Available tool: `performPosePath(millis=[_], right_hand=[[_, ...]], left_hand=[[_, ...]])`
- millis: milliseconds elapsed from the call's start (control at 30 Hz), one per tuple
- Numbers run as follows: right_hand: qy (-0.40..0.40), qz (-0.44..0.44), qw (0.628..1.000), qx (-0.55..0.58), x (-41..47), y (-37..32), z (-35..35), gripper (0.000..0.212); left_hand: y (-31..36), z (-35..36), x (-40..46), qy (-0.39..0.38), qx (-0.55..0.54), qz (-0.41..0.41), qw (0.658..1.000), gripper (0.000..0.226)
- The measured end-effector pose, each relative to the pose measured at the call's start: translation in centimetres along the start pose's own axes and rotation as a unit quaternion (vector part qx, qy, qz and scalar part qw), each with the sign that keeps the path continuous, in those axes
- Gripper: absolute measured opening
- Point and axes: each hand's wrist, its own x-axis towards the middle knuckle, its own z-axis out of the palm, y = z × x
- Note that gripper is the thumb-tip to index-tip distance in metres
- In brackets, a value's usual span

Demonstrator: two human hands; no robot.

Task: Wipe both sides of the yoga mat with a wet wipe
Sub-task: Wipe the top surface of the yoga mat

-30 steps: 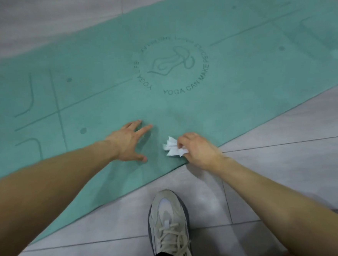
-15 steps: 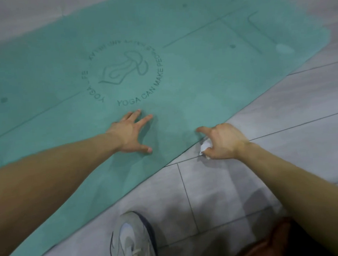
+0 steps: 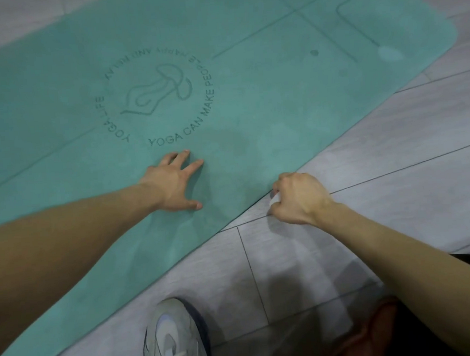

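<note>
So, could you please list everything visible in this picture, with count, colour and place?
yoga mat: one, teal, flat on the floor, printed side up.
wet wipe: one, white, mostly hidden in the right hand at the mat's near edge.
floor: grey tiles, around the mat.
shoe: one, pale grey-white, on the tiles near the bottom.
left hand: fingers spread, resting flat on the mat.
right hand: curled round the wipe, at the mat's edge.

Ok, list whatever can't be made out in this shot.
- Wet wipe, head view: mostly hidden inside the right hand; only a white sliver shows.
- Yoga mat: left end cut off by the frame edge; underside unseen.
- Left hand: its palm contact with the mat is hidden.
- Shoe: cut off by the bottom edge.
</note>
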Motion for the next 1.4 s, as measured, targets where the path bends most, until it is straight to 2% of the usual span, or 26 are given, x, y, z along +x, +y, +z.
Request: performPosePath(millis=[167,333,400,500,567,633,733,767,867,967,1033,1100,1233,1333,1400], right_hand=[[-0.045,0.044,0.992,0.106,-0.6,-0.2,0.0,0.035],[-0.064,0.029,0.972,0.223,-1.5,-0.5,0.4,0.080],[-0.051,0.004,0.980,0.195,-2.7,-0.9,1.0,0.086],[-0.039,-0.077,0.992,0.090,-5.4,-1.2,2.6,0.088],[-0.045,-0.092,0.994,0.049,-6.9,-1.1,3.8,0.090],[-0.017,-0.079,0.995,0.058,-7.3,-1.1,4.9,0.080],[0.065,-0.113,0.986,0.101,-6.3,-1.3,6.2,0.033],[0.079,-0.108,0.984,0.115,-5.8,-1.4,6.2,0.026],[0.102,-0.025,0.983,0.148,-4.3,-1.7,4.1,0.029],[0.110,-0.026,0.992,0.051,-2.5,-1.5,2.1,0.030],[0.071,-0.049,0.996,-0.012,-1.2,-1.2,1.5,0.045],[0.067,-0.103,0.990,-0.071,0.0,-0.5,1.5,0.052],[0.104,-0.207,0.951,-0.205,2.2,2.0,1.5,0.025],[0.109,-0.284,0.917,-0.259,3.3,3.8,1.6,0.030],[0.118,-0.341,0.881,-0.306,3.9,4.0,1.8,0.028]], left_hand=[[0.0,0.1,-0.1,-0.010,0.001,0.000,1.000,0.122],[0.0,0.2,0.0,-0.015,0.008,0.000,1.000,0.121],[-0.1,0.3,-0.1,-0.015,0.010,0.002,1.000,0.120],[-0.1,0.3,0.0,-0.021,0.012,0.002,1.000,0.120],[0.0,0.3,0.0,-0.025,0.014,0.000,1.000,0.120],[0.0,0.2,0.0,-0.027,0.015,0.001,1.000,0.120],[0.0,0.2,0.0,-0.026,0.011,0.002,1.000,0.120],[0.0,0.2,0.0,-0.027,0.011,0.001,1.000,0.120],[0.0,0.5,0.0,-0.023,0.011,-0.001,1.000,0.119],[-0.1,0.7,0.0,-0.016,0.010,0.004,1.000,0.119],[-0.3,0.7,0.1,-0.018,0.007,0.004,1.000,0.120],[-0.4,0.7,0.2,-0.016,0.006,0.001,1.000,0.121],[-0.4,0.8,0.1,-0.012,0.003,0.001,1.000,0.120],[-0.4,0.8,0.1,-0.011,-0.004,0.000,1.000,0.120],[-0.4,0.7,0.1,-0.014,-0.012,-0.001,1.000,0.120]])
